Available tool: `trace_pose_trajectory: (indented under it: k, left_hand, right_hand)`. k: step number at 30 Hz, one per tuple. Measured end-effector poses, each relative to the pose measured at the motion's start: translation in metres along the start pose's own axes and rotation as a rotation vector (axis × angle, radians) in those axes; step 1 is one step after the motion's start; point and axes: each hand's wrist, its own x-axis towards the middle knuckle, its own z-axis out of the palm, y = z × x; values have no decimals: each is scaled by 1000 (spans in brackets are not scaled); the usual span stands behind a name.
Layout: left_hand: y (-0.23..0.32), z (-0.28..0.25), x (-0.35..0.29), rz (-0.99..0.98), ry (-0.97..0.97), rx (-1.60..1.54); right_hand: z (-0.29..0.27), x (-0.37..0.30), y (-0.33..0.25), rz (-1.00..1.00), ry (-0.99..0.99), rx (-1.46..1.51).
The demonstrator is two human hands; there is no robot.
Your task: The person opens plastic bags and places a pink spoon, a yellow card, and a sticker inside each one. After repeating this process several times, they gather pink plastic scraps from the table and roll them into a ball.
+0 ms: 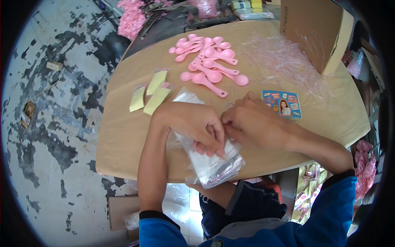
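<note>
A stack of clear plastic bags [212, 171] lies at the table's near edge, slanting up toward the spoons. Over the stack, my left hand [193, 125] is closed with its fingers curled and thumb pressed in. My right hand [257, 119] meets it from the right, fingertips pinched close to the left fingers. What the two hands grip between them is hidden. Just beyond my right hand is a blue printed card stack [282, 103]. Past both hands lies a pile of pink plastic scoop spoons [212, 74].
Small packets with pale yellow inserts [156, 82] lie left of the spoons. Thin clear plastic strips [284, 57] spread beside a cardboard box [314, 33] at the far right. Below the table's right edge, a box holds several packed packets [307, 187]. Pink shredded material [131, 18] sits at the far left.
</note>
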Motion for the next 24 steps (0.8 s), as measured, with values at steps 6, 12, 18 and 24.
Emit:
trace_pose_trajectory:
  k: [6, 12, 18, 24]
  left_hand:
    - [4, -1, 2, -28, -21, -39]
    - [4, 2, 0, -108, -5, -47]
    - [-9, -9, -3, 79, -47, -43]
    - [-7, -4, 8, 15, 32, -51]
  right_hand:
    - [-10, -4, 9, -50, 209, -83]
    - [-16, -9, 18, -106, 219, 4]
    - [-13, -10, 13, -87, -41, 59]
    - [-18, -7, 28, -178, 46, -118]
